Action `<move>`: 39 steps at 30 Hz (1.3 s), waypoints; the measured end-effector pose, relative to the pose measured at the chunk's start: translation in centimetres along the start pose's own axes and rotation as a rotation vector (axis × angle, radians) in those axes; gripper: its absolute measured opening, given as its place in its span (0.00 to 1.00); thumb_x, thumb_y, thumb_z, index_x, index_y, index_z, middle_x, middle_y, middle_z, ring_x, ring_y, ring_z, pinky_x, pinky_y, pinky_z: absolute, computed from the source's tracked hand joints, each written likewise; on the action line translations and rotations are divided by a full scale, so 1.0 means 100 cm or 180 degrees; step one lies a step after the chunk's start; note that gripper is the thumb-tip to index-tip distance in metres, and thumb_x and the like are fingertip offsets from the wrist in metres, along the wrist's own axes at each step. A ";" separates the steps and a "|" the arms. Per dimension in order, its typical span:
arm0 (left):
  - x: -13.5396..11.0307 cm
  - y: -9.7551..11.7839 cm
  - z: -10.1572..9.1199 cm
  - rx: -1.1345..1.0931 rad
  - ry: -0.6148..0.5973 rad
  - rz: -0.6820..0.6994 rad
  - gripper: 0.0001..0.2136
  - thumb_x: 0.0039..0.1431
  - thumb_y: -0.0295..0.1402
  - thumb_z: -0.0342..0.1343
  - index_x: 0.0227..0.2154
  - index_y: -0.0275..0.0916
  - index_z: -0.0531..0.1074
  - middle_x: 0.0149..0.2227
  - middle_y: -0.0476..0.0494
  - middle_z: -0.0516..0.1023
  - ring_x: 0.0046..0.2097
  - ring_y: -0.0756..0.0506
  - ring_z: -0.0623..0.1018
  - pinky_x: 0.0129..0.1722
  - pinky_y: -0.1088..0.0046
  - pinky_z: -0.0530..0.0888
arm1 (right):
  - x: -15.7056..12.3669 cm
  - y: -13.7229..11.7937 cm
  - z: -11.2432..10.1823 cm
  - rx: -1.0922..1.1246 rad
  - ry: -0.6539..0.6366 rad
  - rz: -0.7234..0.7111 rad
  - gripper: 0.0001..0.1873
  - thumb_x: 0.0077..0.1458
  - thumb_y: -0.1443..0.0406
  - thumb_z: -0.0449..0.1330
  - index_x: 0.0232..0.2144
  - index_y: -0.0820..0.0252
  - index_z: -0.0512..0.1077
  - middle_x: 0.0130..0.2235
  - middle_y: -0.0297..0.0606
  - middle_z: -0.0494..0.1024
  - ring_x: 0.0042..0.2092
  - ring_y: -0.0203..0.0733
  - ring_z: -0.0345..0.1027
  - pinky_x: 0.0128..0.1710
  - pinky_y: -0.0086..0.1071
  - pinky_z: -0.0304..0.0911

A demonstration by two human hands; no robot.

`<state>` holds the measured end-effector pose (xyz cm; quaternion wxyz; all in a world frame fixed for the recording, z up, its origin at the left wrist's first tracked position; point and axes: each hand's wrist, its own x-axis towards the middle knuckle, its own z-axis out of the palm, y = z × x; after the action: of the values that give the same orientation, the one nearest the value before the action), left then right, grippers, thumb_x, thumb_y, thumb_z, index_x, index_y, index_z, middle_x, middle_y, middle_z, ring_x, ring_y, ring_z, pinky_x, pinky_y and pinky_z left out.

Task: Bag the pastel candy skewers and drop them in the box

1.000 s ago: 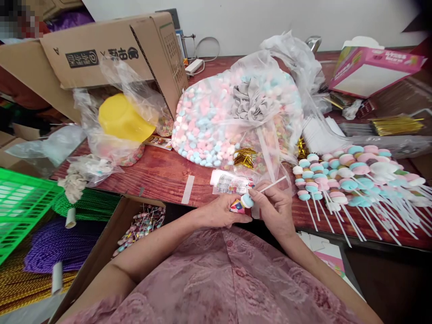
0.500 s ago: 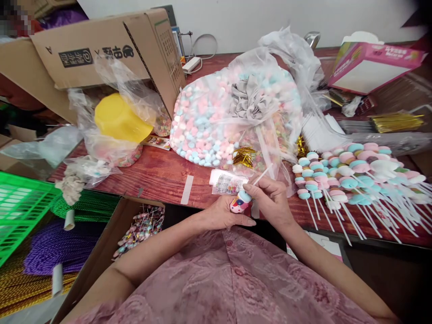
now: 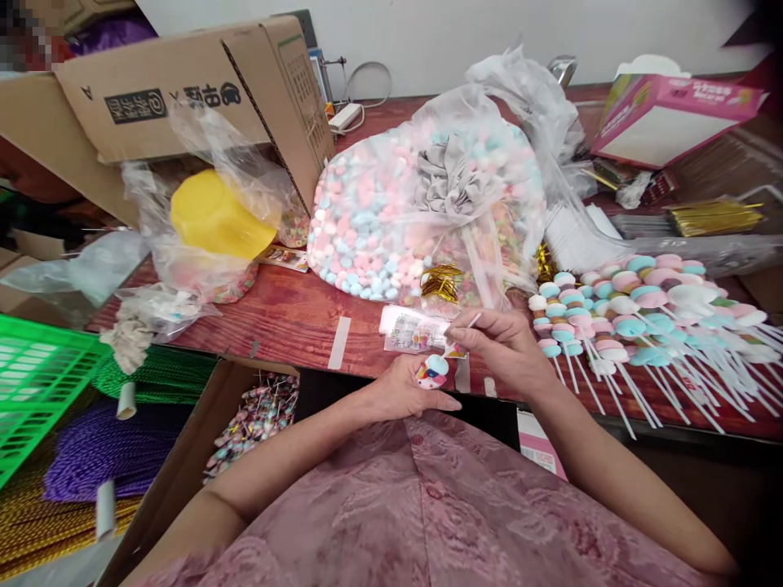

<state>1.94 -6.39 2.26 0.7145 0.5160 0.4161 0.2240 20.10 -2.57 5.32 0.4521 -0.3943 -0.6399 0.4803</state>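
Observation:
My left hand (image 3: pixel 400 390) is closed around a small stack of sweets (image 3: pixel 433 371), a pale blue disc on top of a pink and white patterned piece. My right hand (image 3: pixel 498 346) pinches a thin white stick (image 3: pixel 463 328) whose lower end goes into the top of that stack. Both hands work at the near edge of the red wooden table (image 3: pixel 294 314), just in front of a small printed packet (image 3: pixel 411 330).
A big clear bag of pink, blue and white sweets (image 3: pixel 391 220) lies mid-table, with gold twist ties (image 3: pixel 441 284) beside it. Finished sweet skewers (image 3: pixel 636 314) are piled at right. A yellow bowl in plastic (image 3: pixel 217 216), cardboard boxes, a green crate (image 3: pixel 37 375) and foil rolls are at left.
My right hand has pushed the stick further down into the sweets, so less of the stick shows above my fingers. The left hand has kept its hold and shifted slightly down.

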 end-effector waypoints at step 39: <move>0.007 0.012 -0.009 -0.0414 0.0947 0.0636 0.30 0.59 0.57 0.51 0.52 0.37 0.72 0.22 0.52 0.70 0.22 0.54 0.69 0.22 0.79 0.65 | -0.019 0.029 0.042 0.0377 0.0407 0.0101 0.11 0.53 0.59 0.66 0.23 0.58 0.75 0.29 0.33 0.72 0.28 0.35 0.65 0.29 0.30 0.64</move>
<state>1.73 -4.91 2.94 0.6511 0.4686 0.4485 0.3942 16.80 -4.74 1.59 0.5068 -0.4068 -0.5738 0.4983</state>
